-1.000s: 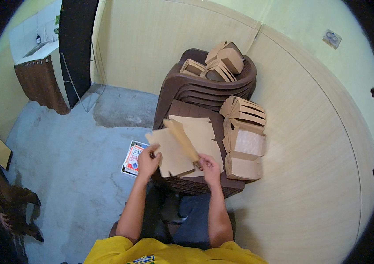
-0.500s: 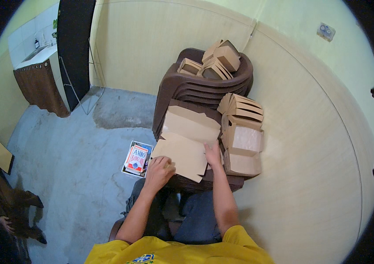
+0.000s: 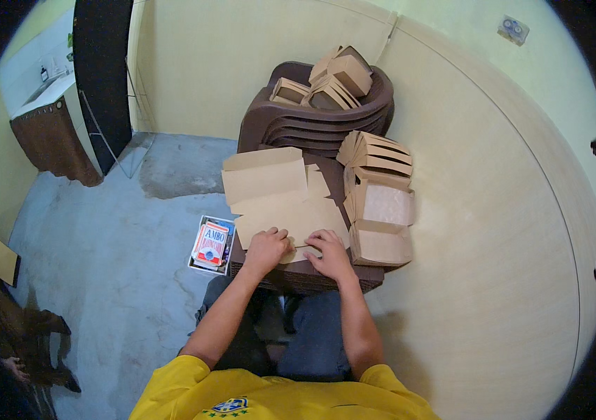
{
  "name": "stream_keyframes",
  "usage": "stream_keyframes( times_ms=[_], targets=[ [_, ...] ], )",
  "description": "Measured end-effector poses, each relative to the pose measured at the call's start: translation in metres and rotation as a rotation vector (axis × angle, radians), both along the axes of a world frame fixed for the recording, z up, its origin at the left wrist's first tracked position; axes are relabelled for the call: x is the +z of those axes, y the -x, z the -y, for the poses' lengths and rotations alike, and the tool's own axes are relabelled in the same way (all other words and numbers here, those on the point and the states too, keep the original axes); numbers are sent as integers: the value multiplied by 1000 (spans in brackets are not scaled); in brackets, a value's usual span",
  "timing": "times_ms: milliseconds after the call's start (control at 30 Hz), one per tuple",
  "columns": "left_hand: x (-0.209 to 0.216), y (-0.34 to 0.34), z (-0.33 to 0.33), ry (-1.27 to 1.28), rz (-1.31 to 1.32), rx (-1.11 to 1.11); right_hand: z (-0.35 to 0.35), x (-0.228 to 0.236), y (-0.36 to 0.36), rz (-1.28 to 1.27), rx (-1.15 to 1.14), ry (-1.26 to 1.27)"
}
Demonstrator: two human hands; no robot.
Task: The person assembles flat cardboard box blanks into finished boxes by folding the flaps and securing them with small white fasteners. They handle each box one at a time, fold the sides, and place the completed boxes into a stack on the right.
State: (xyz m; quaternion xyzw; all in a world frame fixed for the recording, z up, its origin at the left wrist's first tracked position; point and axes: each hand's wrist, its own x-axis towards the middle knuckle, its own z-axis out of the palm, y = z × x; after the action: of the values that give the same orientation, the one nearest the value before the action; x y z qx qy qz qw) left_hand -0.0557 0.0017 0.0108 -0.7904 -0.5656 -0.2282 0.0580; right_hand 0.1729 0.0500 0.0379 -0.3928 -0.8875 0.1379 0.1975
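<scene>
A flat brown cardboard box blank (image 3: 263,183) lies unfolded on the seat of stacked dark brown plastic chairs (image 3: 305,133), its creased panels and side flaps spread out. Along its near edge my left hand (image 3: 267,252) is closed, fingers curled on the cardboard. Close beside it, my right hand (image 3: 331,257) pinches the same near edge between bent fingers and thumb, where a narrow flap shows. The undersides of both hands' fingers are partly hidden.
Folded cardboard boxes (image 3: 384,204) stand in a row at the seat's right side. More boxes (image 3: 336,77) sit on the chair backs. A small white container (image 3: 212,245) with a printed packet is at the left. A person's legs (image 3: 32,336) show at far left.
The blank has turned counterclockwise, its far panel now further left. My left hand has moved right along the near edge, and my right hand has come down from the right side to join it.
</scene>
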Motion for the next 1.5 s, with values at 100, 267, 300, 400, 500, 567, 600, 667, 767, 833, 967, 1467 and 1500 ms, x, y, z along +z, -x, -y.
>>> stream_keyframes(
  times_ms=[100, 267, 300, 400, 500, 567, 600, 667, 767, 833, 967, 1467, 1500],
  targets=[
    [-3, 1, -2, -1, 34, -25, -1, -7, 2, -99, -25, -10],
    [2, 9, -19, 149, 80, -4, -23, -13, 10, -23, 39, -103],
    [3, 11, -24, 205, 79, -5, -29, -15, 13, 3, 23, -52],
    [5, 27, -35, 285, 237, -132, -43, -17, 20, 25, -12, 4],
    [2, 42, -32, 287, 411, -149, -55, -17, 27, 13, -33, 40],
    [-1, 54, -27, 331, 552, -85, -60, -15, 27, -12, -85, 116],
    [-3, 57, -25, 385, 629, -31, -63, -14, 27, -6, -128, 166],
    [-5, 58, -23, 319, 696, -8, -68, -13, 28, -63, -130, 241],
    [-9, 53, -16, 197, 714, 61, -73, -13, 28, -101, -150, 338],
    [-11, 52, -11, 95, 614, 185, -76, -15, 29, -128, -153, 342],
    [-14, 58, 3, 112, 560, 417, -75, -16, 28, -179, -140, 289],
    [-45, 78, -10, 221, 890, 323, 31, -40, 80, 5, -71, -13],
    [-45, 81, -11, 254, 890, 331, 25, -38, 70, 35, -83, 37]
  ],
)
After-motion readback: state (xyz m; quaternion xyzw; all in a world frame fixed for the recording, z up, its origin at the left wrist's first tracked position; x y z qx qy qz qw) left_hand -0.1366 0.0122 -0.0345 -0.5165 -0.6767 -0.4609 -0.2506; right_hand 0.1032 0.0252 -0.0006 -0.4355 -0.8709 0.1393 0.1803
